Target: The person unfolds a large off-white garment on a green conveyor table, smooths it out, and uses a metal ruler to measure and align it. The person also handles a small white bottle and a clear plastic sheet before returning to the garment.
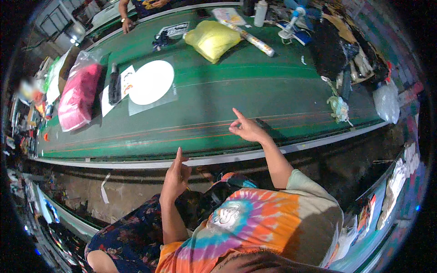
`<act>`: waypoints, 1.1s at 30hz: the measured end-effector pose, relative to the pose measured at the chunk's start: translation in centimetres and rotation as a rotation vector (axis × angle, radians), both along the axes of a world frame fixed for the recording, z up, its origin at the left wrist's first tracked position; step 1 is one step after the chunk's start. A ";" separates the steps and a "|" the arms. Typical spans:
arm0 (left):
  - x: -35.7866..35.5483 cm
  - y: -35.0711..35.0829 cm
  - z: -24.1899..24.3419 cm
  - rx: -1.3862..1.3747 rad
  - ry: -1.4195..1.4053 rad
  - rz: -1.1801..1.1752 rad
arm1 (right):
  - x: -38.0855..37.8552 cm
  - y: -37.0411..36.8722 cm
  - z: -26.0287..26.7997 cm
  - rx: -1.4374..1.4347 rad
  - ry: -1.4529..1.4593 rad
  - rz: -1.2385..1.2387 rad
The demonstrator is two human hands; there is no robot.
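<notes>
My left hand (176, 173) is held just short of the near edge of the green table (211, 92), its index finger extended. My right hand (248, 129) is over the near part of the table, index finger pointing out and the others partly curled. Neither hand holds anything. Ahead and to the left, a white oval sheet (152, 82) lies on a clear plastic piece, beside a black-handled brush or similar dark tool (114, 85). A yellow plastic bag (213, 39) sits farther back, next to a patterned roll (256, 42).
A pink plastic-wrapped bundle (80, 95) lies at left. Dark bags (327, 49), a crumpled pale cloth (338, 108) and a clear plastic bag (386, 100) are at right. A white bottle (261, 13) stands at the back. Across the table is a co-worker's hand (127, 25).
</notes>
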State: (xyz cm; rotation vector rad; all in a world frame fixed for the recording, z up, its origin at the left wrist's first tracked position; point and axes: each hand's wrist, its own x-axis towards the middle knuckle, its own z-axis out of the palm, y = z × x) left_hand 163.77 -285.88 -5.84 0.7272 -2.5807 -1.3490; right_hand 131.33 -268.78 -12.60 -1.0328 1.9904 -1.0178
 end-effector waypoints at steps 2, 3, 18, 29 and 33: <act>-1.4 2.0 -0.4 0.025 -0.009 -0.049 | -0.6 3.0 0.0 0.022 0.013 -0.041; -2.4 2.9 -0.7 0.023 0.003 -0.084 | -0.8 4.6 0.0 0.068 -0.002 -0.073; -18.4 13.8 -0.5 -0.088 0.059 -0.764 | 1.0 32.6 3.6 0.163 0.047 -0.734; -24.2 21.0 -0.5 -0.036 0.078 -0.954 | 0.5 38.4 4.4 0.160 0.053 -0.813; -25.5 21.6 -0.1 -0.083 0.026 -0.870 | -2.9 38.9 4.5 0.191 0.056 -0.723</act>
